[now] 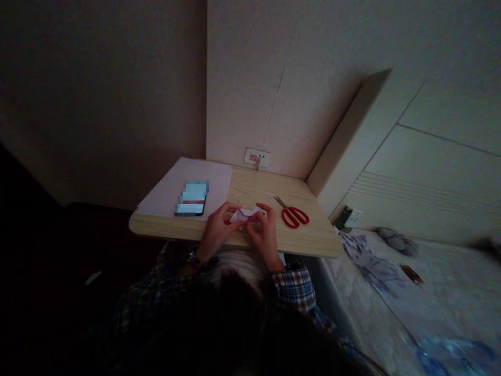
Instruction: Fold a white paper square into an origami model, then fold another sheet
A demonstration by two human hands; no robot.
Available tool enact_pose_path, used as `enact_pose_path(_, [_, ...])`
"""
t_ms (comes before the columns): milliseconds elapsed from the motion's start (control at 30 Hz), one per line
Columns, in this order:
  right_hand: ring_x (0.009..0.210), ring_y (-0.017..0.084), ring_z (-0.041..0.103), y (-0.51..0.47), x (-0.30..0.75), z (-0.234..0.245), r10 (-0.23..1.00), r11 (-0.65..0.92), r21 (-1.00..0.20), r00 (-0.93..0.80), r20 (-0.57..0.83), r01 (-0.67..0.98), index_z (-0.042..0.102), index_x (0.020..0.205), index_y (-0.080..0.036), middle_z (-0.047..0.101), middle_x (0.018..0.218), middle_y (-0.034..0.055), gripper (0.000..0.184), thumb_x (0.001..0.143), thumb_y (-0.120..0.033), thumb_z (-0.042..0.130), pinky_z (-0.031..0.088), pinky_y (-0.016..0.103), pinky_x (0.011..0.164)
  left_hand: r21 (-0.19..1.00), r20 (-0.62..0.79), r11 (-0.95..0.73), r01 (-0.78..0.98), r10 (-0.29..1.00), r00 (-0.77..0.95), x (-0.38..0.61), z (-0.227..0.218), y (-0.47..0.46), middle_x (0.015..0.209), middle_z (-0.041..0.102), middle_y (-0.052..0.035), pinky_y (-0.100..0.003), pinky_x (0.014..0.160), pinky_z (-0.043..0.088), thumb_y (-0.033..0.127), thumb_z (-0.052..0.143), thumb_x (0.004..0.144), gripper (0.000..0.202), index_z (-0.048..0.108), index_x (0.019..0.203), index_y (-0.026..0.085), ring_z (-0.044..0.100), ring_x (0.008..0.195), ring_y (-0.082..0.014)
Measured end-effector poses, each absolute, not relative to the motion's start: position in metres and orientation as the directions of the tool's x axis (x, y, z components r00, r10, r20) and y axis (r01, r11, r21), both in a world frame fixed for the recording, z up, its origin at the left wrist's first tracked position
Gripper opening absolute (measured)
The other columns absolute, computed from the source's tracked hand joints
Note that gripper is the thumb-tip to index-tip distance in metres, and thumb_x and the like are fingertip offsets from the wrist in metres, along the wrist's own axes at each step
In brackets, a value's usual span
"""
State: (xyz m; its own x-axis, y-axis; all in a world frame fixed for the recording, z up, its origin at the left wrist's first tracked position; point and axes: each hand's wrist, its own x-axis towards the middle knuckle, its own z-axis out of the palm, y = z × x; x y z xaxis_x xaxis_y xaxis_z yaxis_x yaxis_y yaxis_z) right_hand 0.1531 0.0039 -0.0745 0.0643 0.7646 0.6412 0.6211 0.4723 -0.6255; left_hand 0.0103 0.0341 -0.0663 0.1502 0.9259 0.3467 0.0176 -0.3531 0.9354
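Observation:
A small folded piece of white paper (246, 214) lies on the light wooden table (313, 235) near its front edge. My left hand (216, 228) pinches the paper's left side with fingers curled. My right hand (264, 230) grips its right side, fingers bent over the fold. Both wrists come out of plaid sleeves, and a watch sits on the left wrist.
A phone (191, 199) rests on a white sheet (172, 190) at the table's left. Red-handled scissors (291, 212) lie just right of my hands. A wall socket (257, 156) is behind. To the right, a bed (430, 292) holds paper scraps (368, 258).

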Motion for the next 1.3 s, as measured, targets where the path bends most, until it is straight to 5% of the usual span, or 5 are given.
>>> enact_pose_path(767, [0.117, 0.024, 0.046, 0.0066, 0.1548, -0.0788, 0.749, 0.46, -0.65, 0.129, 0.65, 0.605, 0.06, 0.08, -0.021, 0.049, 0.12, 0.0101, 0.006, 0.084, -0.019, 0.056, 0.036, 0.044, 0.104, 0.946, 0.322, -0.323, -0.01, 0.939, 0.125, 0.0103, -0.0681, 0.0356, 0.103, 0.066, -0.0051, -0.031, 0.07, 0.056, 0.029, 0.073, 0.061, 0.041, 0.06, 0.098, 0.018, 0.069, 0.08, -0.0199])
enact_pose_path(1300, [0.117, 0.024, 0.046, 0.0024, 0.15, -0.0732, 0.74, 0.457, -0.64, 0.136, 0.659, 0.617, 0.056, 0.075, -0.02, 0.051, 0.12, 0.011, 0.007, 0.082, -0.019, 0.057, 0.035, 0.044, 0.104, 0.94, 0.34, -0.338, -0.039, 0.926, 0.165, 0.0119, -0.0684, 0.0355, 0.086, 0.07, -0.0037, -0.03, 0.066, 0.055, 0.029, 0.071, 0.063, 0.038, 0.057, 0.097, 0.018, 0.07, 0.081, -0.0222])
